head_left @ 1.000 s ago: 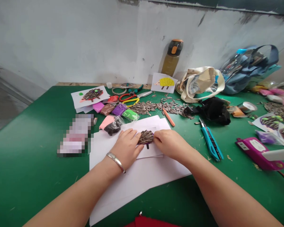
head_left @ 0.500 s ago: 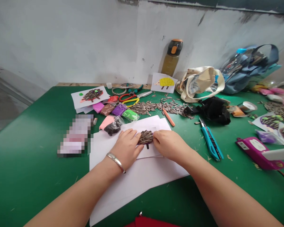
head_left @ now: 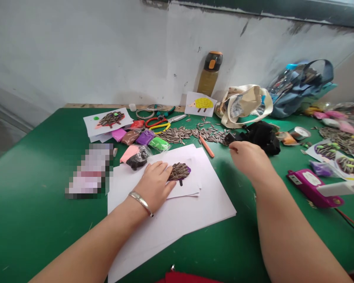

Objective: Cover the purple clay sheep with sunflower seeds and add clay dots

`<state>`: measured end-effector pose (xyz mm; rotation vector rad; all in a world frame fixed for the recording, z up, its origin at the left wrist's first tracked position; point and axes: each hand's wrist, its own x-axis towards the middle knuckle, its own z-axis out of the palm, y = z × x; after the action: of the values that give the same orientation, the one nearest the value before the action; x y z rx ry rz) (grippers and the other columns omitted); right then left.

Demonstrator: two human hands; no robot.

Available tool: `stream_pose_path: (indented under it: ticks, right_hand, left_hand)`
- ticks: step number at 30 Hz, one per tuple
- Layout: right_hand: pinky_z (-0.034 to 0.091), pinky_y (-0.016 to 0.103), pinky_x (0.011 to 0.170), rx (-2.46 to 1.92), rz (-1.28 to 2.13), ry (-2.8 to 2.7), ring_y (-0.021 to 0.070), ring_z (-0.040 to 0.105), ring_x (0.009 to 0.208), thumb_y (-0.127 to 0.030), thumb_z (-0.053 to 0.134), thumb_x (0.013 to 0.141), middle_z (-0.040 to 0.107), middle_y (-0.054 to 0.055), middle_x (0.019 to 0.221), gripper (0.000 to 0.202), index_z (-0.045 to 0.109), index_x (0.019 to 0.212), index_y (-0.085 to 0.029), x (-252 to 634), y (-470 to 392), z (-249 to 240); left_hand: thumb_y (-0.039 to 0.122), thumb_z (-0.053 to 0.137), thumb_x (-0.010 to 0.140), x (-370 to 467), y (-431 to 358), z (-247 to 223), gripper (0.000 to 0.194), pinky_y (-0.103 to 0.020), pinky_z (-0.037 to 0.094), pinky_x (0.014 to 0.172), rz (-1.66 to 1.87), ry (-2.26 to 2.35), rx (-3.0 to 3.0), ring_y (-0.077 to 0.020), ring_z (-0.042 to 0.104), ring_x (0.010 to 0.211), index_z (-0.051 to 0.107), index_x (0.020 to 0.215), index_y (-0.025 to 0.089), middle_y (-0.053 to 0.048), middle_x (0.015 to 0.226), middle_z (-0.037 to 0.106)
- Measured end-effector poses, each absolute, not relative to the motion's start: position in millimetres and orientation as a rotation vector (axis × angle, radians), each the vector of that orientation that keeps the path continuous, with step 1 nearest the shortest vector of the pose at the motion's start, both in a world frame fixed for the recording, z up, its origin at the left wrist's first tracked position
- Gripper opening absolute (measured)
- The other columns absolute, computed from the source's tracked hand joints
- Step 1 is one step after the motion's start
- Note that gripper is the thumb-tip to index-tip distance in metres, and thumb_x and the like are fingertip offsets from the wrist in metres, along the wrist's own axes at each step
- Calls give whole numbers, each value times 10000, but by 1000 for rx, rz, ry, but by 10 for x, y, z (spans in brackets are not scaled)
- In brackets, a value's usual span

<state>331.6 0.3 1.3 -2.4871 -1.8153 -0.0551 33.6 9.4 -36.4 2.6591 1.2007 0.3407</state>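
Observation:
My left hand, a silver bangle at its wrist, lies with fingers spread on a small white sheet. Beside its fingertips is a hedgehog body covered in sunflower seeds, with purple clay at its right edge and a dark leg below. Larger white sheets lie underneath. Off to the right of the paper, my right hand is raised over the green table with its fingers pinched together; whatever they hold is too small to make out. Loose seeds are spread just beyond it.
Clay packets, scissors and an orange pen lie behind the paper. A phone is at left. Farther back stand a bottle, a hedgehog picture and bags. A magenta device is at right.
My right hand has left the seed-covered hedgehog and moved right and up, off the paper, uncovering the purple edge. My left hand stays on the sheet. The view has shifted slightly.

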Motion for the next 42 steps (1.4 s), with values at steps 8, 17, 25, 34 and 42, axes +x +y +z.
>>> stream_pose_path:
  ticks: [8,17,25,34,42]
  right_hand:
    - [418,377,730,-2769,-34,-1665,315,587,1017,-217,440,805,638,103,1186,413,644,1163,-253,3746,51,-184]
    - [422,411,734,-2811,-115,-1721,324,581,981,-171,417,819,644,141,1084,354,673,1058,-216,3633,147,-260]
    - [420,372,739,-2577,-95,-1856,295,596,956,-116,379,841,638,156,1049,392,636,1132,-170,3393,202,-288]
    - [458,257,607,-1809,868,-1606,149,610,646,-263,523,793,669,1,741,163,666,862,-224,2754,56,-146]
    - [438,261,595,-1718,882,-1705,135,575,590,-265,545,777,646,-7,651,132,666,790,-213,2565,64,-248]
  left_hand:
    - [291,508,888,335,102,-370,366,-573,366,1040,332,1197,2655,-317,482,1203,558,1195,99,-158,1239,584]
    - [285,503,893,338,97,-367,375,-573,345,1054,320,1204,2631,-323,461,1218,554,1207,88,-164,1256,571]
    - [283,494,895,338,96,-365,363,-567,337,1059,316,1204,2613,-320,455,1218,552,1201,97,-158,1246,571]
    - [277,514,875,352,87,-352,338,-555,376,1027,340,1213,2642,-315,481,1188,559,1172,122,-148,1214,585]
    - [282,502,882,352,92,-334,355,-569,361,1029,304,1200,2630,-327,464,1193,553,1183,100,-163,1235,570]
